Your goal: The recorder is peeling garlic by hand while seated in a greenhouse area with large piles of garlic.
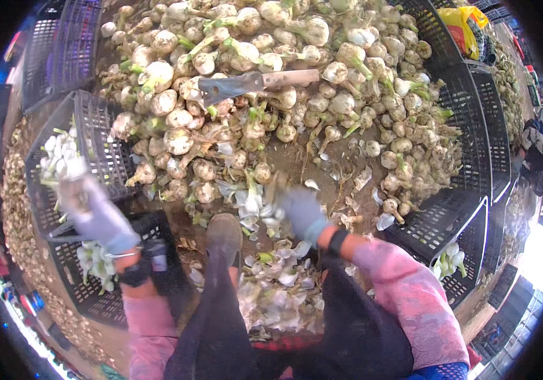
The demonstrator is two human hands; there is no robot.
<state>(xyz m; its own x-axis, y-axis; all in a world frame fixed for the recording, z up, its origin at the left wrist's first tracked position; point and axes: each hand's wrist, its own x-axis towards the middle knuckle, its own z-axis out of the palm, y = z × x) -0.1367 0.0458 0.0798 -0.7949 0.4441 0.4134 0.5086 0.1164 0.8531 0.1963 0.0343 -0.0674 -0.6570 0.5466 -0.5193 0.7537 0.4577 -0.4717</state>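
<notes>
My left hand, in a pale glove, is blurred over a black plastic crate on the left. A white blur lies at its fingertips, beside peeled white garlic bulbs in that crate; whether the hand grips one is unclear. My right hand, gloved in grey-blue, is blurred too, low over loose garlic skins at the near edge of the heap; its fingers are not distinct. Ahead is a heap of unpeeled garlic bulbs with stems. Across it lies a broad-bladed knife with a wooden handle.
A lower left crate holds white bulbs, as does a tilted right crate. More black crates wall the heap's right side, near a yellow-and-red bag. My shoe stands among skins. A person is at far right.
</notes>
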